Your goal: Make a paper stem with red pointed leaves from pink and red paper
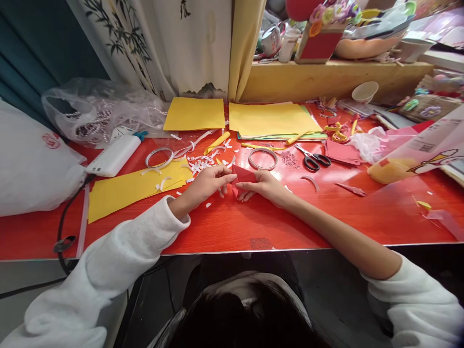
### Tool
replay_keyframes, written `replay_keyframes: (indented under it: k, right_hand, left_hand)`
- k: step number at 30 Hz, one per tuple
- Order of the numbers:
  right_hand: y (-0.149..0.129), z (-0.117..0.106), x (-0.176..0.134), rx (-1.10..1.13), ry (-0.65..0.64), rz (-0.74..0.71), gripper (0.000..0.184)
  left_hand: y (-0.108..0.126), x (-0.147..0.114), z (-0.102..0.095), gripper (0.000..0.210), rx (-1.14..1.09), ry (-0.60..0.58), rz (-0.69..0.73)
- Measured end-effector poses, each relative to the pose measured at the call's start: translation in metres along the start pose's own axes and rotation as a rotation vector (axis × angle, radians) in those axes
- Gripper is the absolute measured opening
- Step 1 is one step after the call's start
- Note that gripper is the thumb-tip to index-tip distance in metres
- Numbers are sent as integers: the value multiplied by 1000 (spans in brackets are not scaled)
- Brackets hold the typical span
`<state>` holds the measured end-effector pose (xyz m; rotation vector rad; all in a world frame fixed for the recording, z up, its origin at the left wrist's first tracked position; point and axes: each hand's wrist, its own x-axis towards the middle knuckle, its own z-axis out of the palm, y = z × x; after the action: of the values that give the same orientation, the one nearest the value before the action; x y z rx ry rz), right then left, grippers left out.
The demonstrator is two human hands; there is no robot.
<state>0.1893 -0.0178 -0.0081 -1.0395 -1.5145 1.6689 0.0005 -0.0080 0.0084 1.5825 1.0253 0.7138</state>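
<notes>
A small piece of folded red paper (242, 172) is held just above the red table, between both hands. My left hand (210, 183) pinches its left edge between thumb and fingers. On the other side, my right hand (266, 187) grips the paper with the thumb lying across its front. Parts of the paper are hidden behind the fingers. A roll of tape (263, 150) lies just beyond the hands, and white paper scraps (203, 164) are scattered behind my left hand. Black-handled scissors (312, 158) rest farther right, beside a stack of red paper squares (342, 152).
Yellow sheets (134, 191) lie at left, with more yellow paper (268, 118) at the back. A second tape roll (159, 158), a white power bank-like box (114, 155) and plastic bags (32, 164) stand left. Yellow scissors (337, 131) and a clear sheet (427, 145) are right.
</notes>
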Motion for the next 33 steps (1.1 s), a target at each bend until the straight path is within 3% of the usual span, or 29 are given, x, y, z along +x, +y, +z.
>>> replay_keyframes:
  k: [8, 29, 33]
  right_hand:
    - [-2, 2, 0, 8, 2, 6, 24]
    - [-9, -3, -3, -119, -147, 18, 22]
    - [-8, -1, -3, -77, -100, 10, 23]
  left_hand:
    - [-1, 0, 0, 26, 84, -7, 6]
    - [4, -4, 4, 27, -63, 29, 45]
    - [5, -3, 3, 27, -56, 28, 32]
